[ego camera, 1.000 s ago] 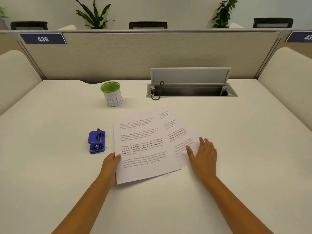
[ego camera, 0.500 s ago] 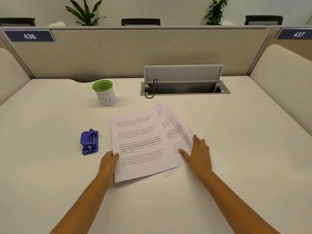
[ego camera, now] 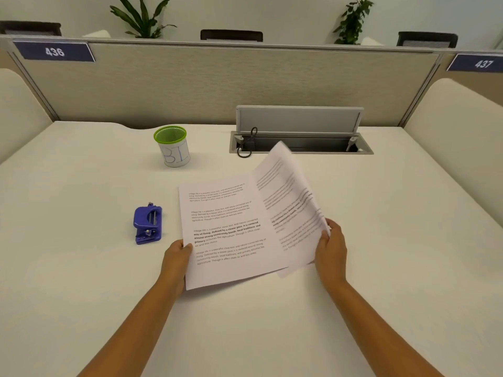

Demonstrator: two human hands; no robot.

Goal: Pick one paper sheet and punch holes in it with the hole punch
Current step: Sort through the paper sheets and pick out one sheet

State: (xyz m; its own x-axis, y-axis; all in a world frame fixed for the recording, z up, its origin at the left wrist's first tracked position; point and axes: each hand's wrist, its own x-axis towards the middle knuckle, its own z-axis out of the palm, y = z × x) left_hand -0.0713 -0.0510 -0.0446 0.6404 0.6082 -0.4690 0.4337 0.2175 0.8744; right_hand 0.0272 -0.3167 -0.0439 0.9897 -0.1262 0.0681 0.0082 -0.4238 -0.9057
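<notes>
A printed paper sheet lies flat on the white desk, and my left hand rests on its lower left edge, pinning it down. A second printed sheet is lifted and tilted up to the right of it, blurred by motion. My right hand grips that sheet by its right edge. The blue hole punch sits on the desk to the left of the papers, a short way from my left hand and untouched.
A green-rimmed mesh cup marked "BI" stands behind the papers. An open cable hatch with a black cord is set into the desk at the back. A beige partition closes the far edge.
My right hand went from lying flat on the lower sheets to gripping one sheet and lifting it up off the desk. The left hand stayed on the flat sheet's edge.
</notes>
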